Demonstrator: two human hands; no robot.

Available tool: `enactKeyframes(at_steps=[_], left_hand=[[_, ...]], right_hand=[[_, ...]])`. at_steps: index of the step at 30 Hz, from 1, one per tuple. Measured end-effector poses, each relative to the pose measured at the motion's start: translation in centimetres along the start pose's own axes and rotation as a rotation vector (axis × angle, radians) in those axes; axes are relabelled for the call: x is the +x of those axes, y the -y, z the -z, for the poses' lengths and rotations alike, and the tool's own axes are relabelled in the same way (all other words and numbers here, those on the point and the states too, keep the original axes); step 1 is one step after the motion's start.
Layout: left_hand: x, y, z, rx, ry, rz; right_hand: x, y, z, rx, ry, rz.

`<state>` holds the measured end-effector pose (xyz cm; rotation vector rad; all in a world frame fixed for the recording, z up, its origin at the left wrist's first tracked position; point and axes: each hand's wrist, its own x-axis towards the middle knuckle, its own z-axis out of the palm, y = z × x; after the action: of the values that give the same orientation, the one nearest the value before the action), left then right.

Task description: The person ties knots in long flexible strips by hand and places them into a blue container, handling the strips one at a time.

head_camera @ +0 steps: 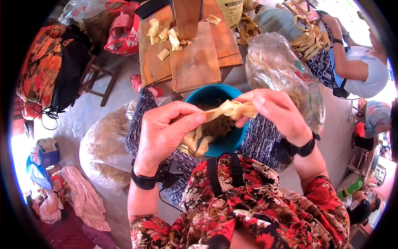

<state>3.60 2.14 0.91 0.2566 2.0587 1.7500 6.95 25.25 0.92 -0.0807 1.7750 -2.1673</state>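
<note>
A pale yellow, ribbed strip of plant-like material (231, 109) with a knot in its middle is stretched between my two hands. The thumb and fingertips of my left hand (168, 127) pinch its narrow end. On the other side, my right hand (276, 112) grips the wider folded end close to the knot. Directly beneath stands a blue plastic bucket (241, 144) between my knees, with small cut pieces (219, 127) inside. Several loose yellow strips (199, 144) hang at the bucket's near left side, below my left hand; where their upper ends lead is hidden.
Ahead is a wooden bench (155, 67) with a board (196, 62), an upright wooden block (186, 18), short strip pieces (174, 39) and a dark phone (150, 8). Filled clear plastic bags flank me, left (105, 149) and right (270, 62). A person (357, 65) sits at right with strips.
</note>
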Motion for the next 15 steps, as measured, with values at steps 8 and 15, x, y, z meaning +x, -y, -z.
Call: enactKeyframes(at_steps=[8,15], left_hand=[[0.5,-0.9,1.2,0.440,0.025,-0.435],[5.2,0.2,2.3,0.205,-0.226,-0.004]], right_hand=[[3.2,1.5,-0.2,-0.168,0.465,-0.517],[7.6,-0.7,0.5,-0.364,0.071,-0.057]])
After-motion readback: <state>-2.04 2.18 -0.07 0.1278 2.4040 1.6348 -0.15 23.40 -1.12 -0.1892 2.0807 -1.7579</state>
